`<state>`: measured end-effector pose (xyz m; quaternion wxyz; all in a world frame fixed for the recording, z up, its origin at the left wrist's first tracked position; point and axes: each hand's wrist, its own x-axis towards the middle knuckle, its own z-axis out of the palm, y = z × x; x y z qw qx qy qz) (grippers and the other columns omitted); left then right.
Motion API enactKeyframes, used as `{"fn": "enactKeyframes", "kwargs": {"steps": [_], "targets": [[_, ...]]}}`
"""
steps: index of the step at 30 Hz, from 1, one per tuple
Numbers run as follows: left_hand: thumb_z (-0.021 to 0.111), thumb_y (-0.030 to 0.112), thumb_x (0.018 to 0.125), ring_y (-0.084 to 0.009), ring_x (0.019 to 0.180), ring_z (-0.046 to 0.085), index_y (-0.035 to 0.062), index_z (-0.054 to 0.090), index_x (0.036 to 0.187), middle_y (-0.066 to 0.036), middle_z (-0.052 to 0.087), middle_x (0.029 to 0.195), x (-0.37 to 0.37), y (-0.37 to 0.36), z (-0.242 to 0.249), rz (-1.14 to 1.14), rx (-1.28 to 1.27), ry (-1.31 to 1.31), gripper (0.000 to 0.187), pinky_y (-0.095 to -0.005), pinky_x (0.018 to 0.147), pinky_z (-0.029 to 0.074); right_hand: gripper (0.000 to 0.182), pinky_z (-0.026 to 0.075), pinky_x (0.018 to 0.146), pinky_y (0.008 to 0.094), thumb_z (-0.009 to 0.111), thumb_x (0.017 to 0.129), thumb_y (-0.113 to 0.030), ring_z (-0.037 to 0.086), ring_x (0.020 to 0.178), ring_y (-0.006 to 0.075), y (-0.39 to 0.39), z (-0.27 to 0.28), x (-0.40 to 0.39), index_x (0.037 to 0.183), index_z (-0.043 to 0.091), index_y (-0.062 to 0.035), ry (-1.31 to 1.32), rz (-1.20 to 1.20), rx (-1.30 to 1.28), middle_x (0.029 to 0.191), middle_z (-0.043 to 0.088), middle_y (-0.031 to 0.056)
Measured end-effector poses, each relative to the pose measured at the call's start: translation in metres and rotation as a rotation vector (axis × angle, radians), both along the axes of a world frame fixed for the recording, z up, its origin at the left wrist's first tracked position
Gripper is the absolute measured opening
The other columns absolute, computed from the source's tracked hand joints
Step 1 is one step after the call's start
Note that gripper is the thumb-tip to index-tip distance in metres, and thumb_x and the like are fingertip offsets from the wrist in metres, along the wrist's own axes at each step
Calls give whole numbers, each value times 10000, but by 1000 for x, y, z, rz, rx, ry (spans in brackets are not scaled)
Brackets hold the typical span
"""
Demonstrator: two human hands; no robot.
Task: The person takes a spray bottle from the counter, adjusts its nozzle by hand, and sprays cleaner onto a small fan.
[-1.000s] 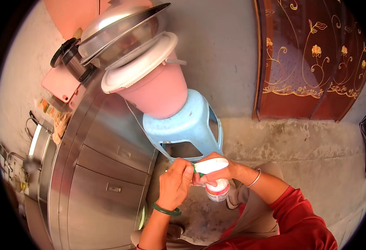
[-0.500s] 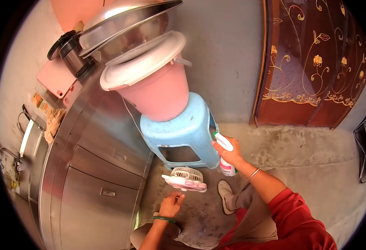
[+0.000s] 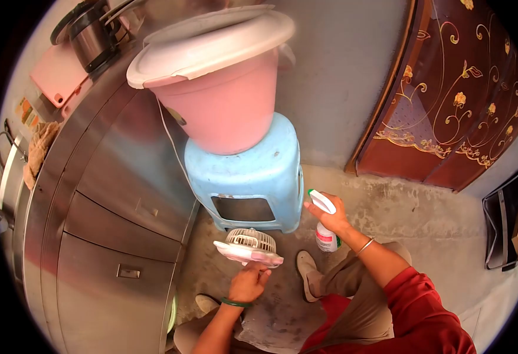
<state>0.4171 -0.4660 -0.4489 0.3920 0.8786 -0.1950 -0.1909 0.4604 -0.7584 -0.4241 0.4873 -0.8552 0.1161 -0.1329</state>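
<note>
A white spray bottle with a pink label and green nozzle tip hangs upright from my right hand, whose fingers are wrapped round its neck and trigger. My left hand, with a green bangle at the wrist, is at the lower edge of a small pink and white fan. Its fingers are curled against that edge, and the fan's casing partly hides the fingertips. The fan's round white grille faces the blue stool just beyond it.
A pink tub with a white basin on top stands on the stool. Steel cabinets line the left side, with a kettle and a brown cloth. A brown curtained door and a black rack are right.
My left hand has moved up to the fan's lower edge. The view has shifted, so the stool and tub appear farther left and higher. The spray bottle remains in my right hand.
</note>
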Motion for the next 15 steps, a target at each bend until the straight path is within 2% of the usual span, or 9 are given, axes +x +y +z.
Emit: {"fn": "enactKeyframes", "kwargs": {"steps": [2,4,5,6,8,10,13,15], "targets": [[627,243,872,-272,730,632,73,610,948,-109,622,924,1,-2,7,-58,15,-184,188,-388,645,499,302,470,603,341,716,799,-315,578,597,235,2,-3,1,802,638,-23,-32,37,82,676,629,122],[627,242,871,-279,742,631,78,604,955,-108,618,931,4,-4,6,-59,6,-191,186,-397,648,497,264,460,596,318,710,813,-271,545,588,180,3,-6,0,819,632,-18,-22,76,60,666,618,97],[627,240,870,-287,754,630,82,597,962,-107,614,938,5,-6,6,-68,3,-200,185,-405,651,494,264,460,596,318,710,813,-271,545,588,180,4,-9,1,819,632,-18,-16,79,55,666,618,97],[627,240,870,-287,754,630,82,597,962,-107,614,938,5,-8,9,-63,-2,-193,185,-405,651,494,242,456,592,307,707,818,-245,535,594,154,6,-12,1,826,630,-16,-45,66,143,667,615,82],[594,228,882,-346,857,617,84,595,988,-120,619,966,7,-13,21,-91,-61,-194,179,-434,721,498,220,452,588,296,705,823,-218,525,599,128,8,-14,2,832,627,-13,-68,66,223,667,613,67],[597,225,883,-334,837,626,78,592,989,-117,622,957,11,-18,21,-39,-96,-203,182,-427,706,502,182,444,585,274,700,828,-176,518,619,97,10,-14,4,830,624,-10,-123,173,306,672,608,45],[606,222,883,-307,785,641,65,587,991,-111,626,934,19,-22,28,48,-186,-227,191,-410,673,506,146,442,591,258,687,829,-132,522,638,88,15,-10,0,827,617,-3,-95,263,269,690,612,32],[613,222,882,-290,753,648,58,585,991,-108,627,922,24,-24,34,96,-250,-238,198,-400,655,508,133,442,594,256,678,829,-117,528,645,86,18,-9,-4,828,618,1,-63,257,319,693,611,31]]}}
